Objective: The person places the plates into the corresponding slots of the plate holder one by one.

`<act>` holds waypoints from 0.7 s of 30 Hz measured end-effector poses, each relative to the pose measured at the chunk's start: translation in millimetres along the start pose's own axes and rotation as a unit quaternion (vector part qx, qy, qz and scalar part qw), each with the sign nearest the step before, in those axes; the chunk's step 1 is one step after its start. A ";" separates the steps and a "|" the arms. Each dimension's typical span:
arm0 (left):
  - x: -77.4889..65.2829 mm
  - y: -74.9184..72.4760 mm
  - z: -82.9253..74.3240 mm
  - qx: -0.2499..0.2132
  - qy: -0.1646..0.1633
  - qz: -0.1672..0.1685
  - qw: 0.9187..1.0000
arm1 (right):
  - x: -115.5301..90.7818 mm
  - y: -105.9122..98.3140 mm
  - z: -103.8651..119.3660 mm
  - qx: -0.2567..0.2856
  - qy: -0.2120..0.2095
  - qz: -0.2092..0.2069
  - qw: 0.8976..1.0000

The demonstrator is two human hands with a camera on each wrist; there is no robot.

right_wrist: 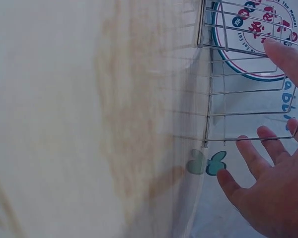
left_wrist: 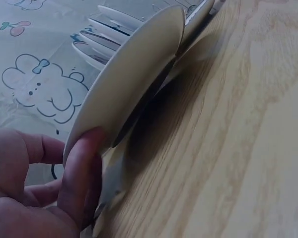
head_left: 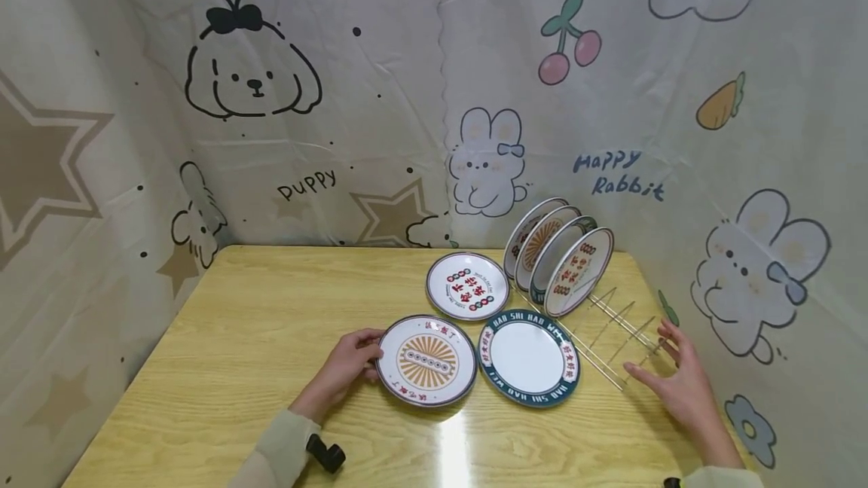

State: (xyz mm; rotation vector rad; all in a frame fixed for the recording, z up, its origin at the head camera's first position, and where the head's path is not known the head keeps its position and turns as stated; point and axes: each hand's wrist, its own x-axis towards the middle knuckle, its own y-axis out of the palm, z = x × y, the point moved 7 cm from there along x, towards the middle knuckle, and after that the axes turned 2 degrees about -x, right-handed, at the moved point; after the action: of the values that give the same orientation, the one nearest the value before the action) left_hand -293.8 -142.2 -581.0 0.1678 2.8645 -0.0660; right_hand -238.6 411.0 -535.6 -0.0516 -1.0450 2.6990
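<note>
My left hand (head_left: 347, 364) pinches the left rim of a white plate (head_left: 427, 361) with an orange sunburst, its fingers under the edge. The left wrist view shows the plate (left_wrist: 134, 69) tilted, its near side raised over the table. At the right, my right hand (head_left: 685, 386) is beside the near end of a wire plate rack (head_left: 598, 365), thumb and fingers spread. Its fingertips (right_wrist: 243, 141) are right at the end wire in the right wrist view. Several plates stand on edge in the rack's far part, the nearest with red writing (head_left: 579, 271).
A green-rimmed plate (head_left: 529, 358) lies flat right of the sunburst plate. Behind them lies a white plate with red characters (head_left: 468, 286). The wooden table (head_left: 271, 300) meets a printed cloth backdrop (head_left: 380, 134) at the back and right.
</note>
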 end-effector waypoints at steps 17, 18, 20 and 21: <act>-12.9 1.9 -3.1 -0.041 0.012 0.062 0.997 | 0.1 1.3 -1.8 0.006 -0.009 0.001 1.000; -13.5 1.5 -2.5 -0.049 0.013 0.061 0.997 | -0.1 1.2 -1.7 0.006 -0.009 0.001 1.000; -14.4 1.0 -1.9 -0.065 0.016 0.062 0.996 | -0.1 0.8 -1.3 0.007 -0.011 0.001 1.000; -14.9 0.8 -2.1 -0.072 0.020 0.064 0.995 | -0.1 0.6 -1.0 0.007 -0.011 0.001 1.000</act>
State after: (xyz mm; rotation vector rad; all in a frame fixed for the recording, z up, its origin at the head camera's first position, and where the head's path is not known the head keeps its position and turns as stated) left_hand -280.1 -142.9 -575.0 0.3265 2.8764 0.1715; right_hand -238.5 411.3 -536.8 -0.0194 -1.0341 2.7142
